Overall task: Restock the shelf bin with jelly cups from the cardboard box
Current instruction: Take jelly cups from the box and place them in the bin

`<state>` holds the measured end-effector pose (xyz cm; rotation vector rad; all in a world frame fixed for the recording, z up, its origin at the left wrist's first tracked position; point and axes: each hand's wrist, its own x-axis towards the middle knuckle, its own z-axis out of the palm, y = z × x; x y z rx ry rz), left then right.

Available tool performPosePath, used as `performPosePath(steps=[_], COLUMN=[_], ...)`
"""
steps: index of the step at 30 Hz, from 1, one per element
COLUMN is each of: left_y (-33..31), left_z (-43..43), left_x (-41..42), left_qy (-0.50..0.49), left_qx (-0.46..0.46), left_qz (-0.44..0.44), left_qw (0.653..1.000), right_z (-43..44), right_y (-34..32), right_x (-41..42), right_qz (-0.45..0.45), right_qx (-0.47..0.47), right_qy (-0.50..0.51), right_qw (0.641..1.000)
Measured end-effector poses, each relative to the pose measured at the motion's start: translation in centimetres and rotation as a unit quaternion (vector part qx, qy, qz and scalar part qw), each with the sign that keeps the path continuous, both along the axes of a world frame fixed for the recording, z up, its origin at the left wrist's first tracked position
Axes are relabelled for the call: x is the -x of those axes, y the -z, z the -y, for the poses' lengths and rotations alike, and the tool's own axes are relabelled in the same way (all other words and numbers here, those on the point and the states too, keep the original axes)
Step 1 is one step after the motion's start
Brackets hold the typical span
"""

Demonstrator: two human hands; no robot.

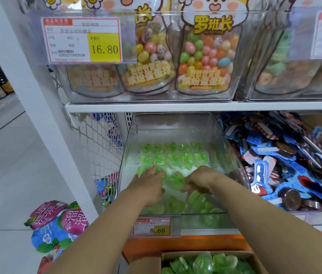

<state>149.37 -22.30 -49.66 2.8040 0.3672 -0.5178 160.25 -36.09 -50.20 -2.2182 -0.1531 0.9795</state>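
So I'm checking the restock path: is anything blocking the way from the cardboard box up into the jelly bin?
Nothing visible does. The clear bin is open on top, both hands already reach inside among the jelly cups, and the cardboard box sits open below it.

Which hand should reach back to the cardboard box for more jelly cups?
Probably right. The right hand hangs almost straight above the cardboard box; the left hand is further left, resting on jelly cups in the bin.
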Motion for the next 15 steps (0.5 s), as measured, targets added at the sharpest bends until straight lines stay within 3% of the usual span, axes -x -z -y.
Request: performPosePath(steps=[4, 8, 15], left_y=[0.0, -0.1, -0.2], left_z=[0.0, 0.0, 0.2], left_x=[-0.1, -0.1, 0.0], left_qy=[0.003, 0.002, 0.005], left_qx=[-0.004, -0.008, -0.021], left_qz=[0.000, 0.003, 0.005], left_qw=[1.000, 1.000, 1.000], right_z=[0.2, -0.4, -1.9], right_y=[0.2, -0.3, -0.2], right_x=[0.2, 0.2, 0.5], right_qz=[-0.051, -0.047, 0.018], right_qx=[-0.077, -0.078, 0.006], right_qy=[0.071, 0.100, 0.000], right_qw=[0.993, 0.991, 1.000])
